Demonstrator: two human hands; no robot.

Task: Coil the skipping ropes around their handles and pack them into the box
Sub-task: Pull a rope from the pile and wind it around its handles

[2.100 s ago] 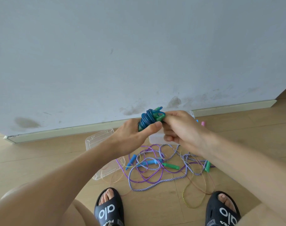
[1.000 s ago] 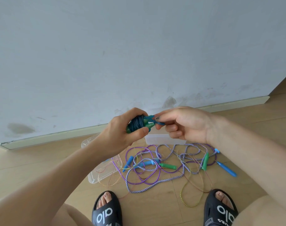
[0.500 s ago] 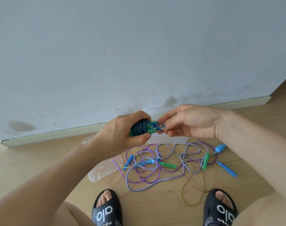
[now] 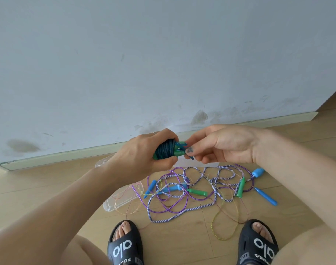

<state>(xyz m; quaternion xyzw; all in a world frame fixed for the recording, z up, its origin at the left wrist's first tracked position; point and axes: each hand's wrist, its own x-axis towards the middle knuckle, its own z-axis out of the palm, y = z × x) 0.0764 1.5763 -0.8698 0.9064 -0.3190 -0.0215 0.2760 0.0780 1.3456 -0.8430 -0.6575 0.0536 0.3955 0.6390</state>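
Right fingers: your right hand (image 4: 226,144) pinches the loose blue end of the rope, thumb and first finger tight together on it, just beside the bundle.
Left fingers: your left hand (image 4: 144,155) is curled round the blue rope bundle (image 4: 165,150), thumb under, fingers over the top.
Bundle: the dark blue rope is wound round green handles; a green tip pokes out toward your right hand. You hold it up in the air, above the floor mess.
How it feels: I think it is light and soft. The rope is bendy and wants to spring loose, so keep your left hand squeezing the middle of the coil.
Where to hold: grip the fat middle, not the smooth tips, which look slippery.
Rope pile: more ropes (image 4: 197,190) lie tangled on the floor (image 4: 48,186) below your hands, purple, stripy and thin gold ones, with blue and green handles mixed in. Pull them by a handle, slowly, or the knots may get worse.
Box: the clear box (image 4: 123,199) sits on the floor, left of the pile, partly under your left arm. Some thin rope lies over it.
Feet: two black sandals (image 4: 125,247) sit near the pile.
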